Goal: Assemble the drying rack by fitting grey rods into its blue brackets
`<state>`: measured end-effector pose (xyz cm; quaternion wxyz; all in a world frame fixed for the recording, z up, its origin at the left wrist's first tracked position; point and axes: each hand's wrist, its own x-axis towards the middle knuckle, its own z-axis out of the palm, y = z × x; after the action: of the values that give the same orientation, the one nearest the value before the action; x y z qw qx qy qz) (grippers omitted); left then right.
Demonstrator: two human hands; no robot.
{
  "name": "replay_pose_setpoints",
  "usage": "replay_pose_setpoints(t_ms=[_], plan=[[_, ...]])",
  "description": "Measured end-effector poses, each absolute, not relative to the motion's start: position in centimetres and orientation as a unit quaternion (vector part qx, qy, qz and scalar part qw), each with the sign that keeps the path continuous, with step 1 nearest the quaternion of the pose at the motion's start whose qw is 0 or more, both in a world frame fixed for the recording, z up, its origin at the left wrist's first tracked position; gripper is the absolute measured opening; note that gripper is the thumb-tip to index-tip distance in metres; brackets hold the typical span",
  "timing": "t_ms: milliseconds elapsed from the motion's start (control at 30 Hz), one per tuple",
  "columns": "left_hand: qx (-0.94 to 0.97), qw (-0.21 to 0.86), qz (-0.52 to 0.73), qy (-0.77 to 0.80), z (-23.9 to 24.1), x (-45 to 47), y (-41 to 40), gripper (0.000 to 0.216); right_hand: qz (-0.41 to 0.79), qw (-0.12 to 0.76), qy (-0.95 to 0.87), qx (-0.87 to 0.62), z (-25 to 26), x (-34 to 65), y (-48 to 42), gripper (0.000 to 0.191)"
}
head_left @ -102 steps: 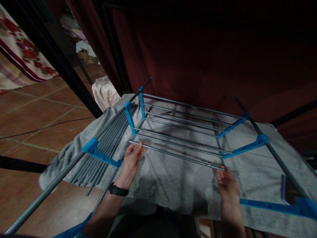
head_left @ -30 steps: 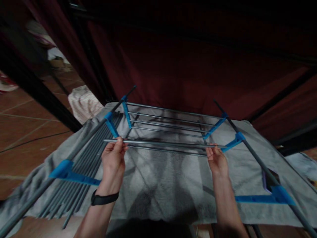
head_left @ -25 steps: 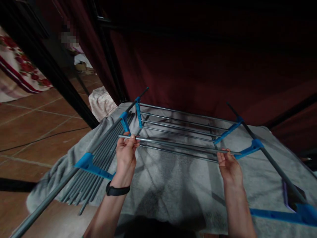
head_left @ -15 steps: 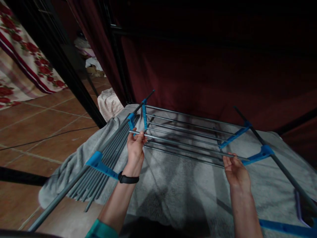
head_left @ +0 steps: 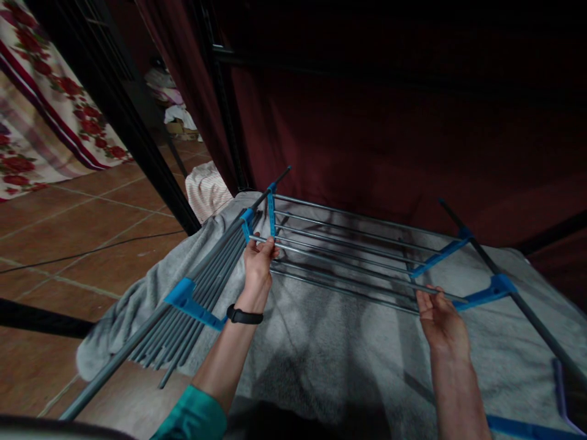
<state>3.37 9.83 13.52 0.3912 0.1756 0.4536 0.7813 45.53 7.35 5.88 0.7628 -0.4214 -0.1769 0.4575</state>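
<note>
Left hand and right hand are gripping a rod near the middle brackets. Rods are spanning the far brackets; the near left bracket is showing none. Loose rods are lying unmounted, suggesting part-completion.

Wears 1 black band, slim, close-fitting, behind the left fingers; thickens toward the outer side. Wears 1 teal sleeve, plain, well behind same fingers, stopping short of the band. Behind the right fingers, shows 1 bare forearm.
</note>
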Motion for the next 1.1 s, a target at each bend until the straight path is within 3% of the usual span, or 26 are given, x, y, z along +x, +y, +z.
replay_pose_setpoints(t_ms=[800,1100], plan=[[0.154,0.447,0.747,0.468,11.7,2.7,10.4,0.031,0.462,0.766,-0.163,-0.416,5.9,45.4,7.2,0.016],[0.141,0.465,0.744,0.458,11.1,2.5,10.4,0.034,0.457,0.765,-0.169,-0.421,5.8,45.3,7.1,0.016]])
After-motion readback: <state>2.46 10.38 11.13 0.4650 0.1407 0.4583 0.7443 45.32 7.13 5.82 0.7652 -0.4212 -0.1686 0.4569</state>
